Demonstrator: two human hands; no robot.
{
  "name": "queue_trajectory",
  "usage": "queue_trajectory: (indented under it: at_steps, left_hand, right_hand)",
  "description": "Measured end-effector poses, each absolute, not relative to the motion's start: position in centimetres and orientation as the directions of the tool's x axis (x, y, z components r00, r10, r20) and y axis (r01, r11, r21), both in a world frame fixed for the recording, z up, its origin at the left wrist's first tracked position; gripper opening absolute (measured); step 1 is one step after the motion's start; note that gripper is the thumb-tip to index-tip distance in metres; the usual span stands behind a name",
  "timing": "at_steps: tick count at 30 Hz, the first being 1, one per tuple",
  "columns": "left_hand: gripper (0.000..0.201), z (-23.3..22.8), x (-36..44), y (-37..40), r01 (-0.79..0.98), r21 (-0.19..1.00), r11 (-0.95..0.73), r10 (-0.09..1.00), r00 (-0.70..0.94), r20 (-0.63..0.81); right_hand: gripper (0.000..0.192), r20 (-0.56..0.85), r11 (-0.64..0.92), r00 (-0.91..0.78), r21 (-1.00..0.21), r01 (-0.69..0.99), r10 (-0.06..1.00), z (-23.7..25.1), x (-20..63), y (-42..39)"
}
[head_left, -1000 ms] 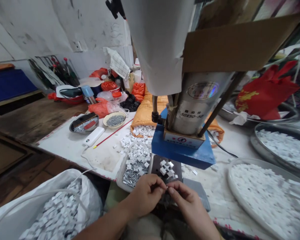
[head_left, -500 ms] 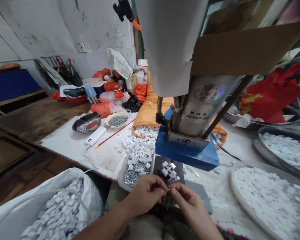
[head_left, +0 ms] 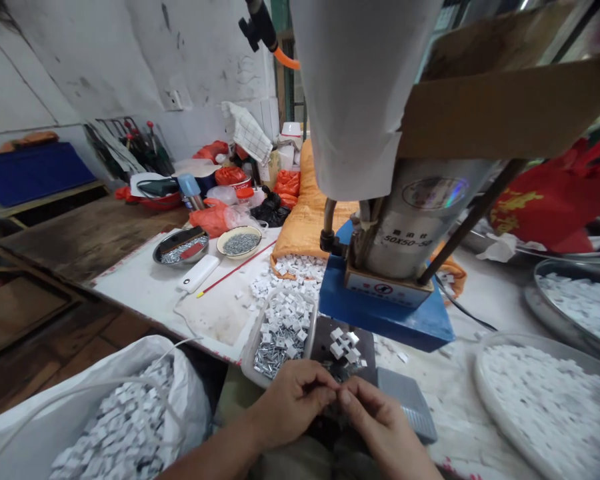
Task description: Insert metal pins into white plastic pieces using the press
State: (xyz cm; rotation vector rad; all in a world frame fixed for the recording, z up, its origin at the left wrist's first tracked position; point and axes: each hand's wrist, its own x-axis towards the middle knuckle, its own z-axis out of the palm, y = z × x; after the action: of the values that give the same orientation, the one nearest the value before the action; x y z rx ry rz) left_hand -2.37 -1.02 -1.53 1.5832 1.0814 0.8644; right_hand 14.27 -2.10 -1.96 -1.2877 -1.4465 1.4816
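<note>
The left hand (head_left: 293, 403) and right hand (head_left: 375, 415) bend inward, fingers pinched, tips touching; I can't tell what's between. Just past them are a tub (head_left: 256, 378) and white bits (head_left: 346, 345), then a blue base (head_left: 387, 321).

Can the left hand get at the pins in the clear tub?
Probably yes: the left hand is close by the clear tub, and metal pins lie exposed at the tub's near end. The hand's fingers are pinched beside the right hand, so may need freeing first.
</note>
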Motion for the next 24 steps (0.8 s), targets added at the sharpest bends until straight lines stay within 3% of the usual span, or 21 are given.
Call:
queue_trajectory:
  at_steps: [3,6,9,11,18,24]
  left_hand:
    - [0.015,-1.4,-4.1,0.0,0.306,0.95,-0.06,0.967,0.253,-0.02]
    - [0.016,-1.8,-6.8,1.7,0.498,0.864,-0.082,0.996,0.064,0.058]
    - [0.018,-3.0,-9.0,2.9,0.704,0.696,-0.141,0.99,0.102,0.098]
    - [0.018,-3.9,-9.5,3.2,0.751,0.64,-0.16,0.987,0.14,0.083]
    - [0.013,-6.4,-8.6,3.4,0.782,0.602,-0.161,0.985,0.161,0.055]
    - [0.016,-4.0,-7.4,2.7,0.705,0.69,-0.163,0.986,0.143,0.087]
  right_hand:
    - [0.035,-0.164,-0.116,-0.208,-0.968,0.224,0.964,-2.4,14.6,-1.9]
    - [0.034,-0.144,-0.114,-0.102,-0.959,0.259,0.984,-3.1,15.2,-1.6]
    - [0.035,-0.155,-0.131,-0.064,-0.953,0.274,0.986,-3.8,15.5,-1.5]
    - [0.035,-0.176,-0.145,-0.092,-0.952,0.27,0.98,-4.0,15.3,-1.5]
    - [0.035,-0.186,-0.162,-0.084,-0.959,0.232,0.979,-4.3,15.0,-1.6]
    - [0.039,-0.238,-0.215,-0.102,-0.958,0.191,0.966,-3.9,14.9,-1.3]
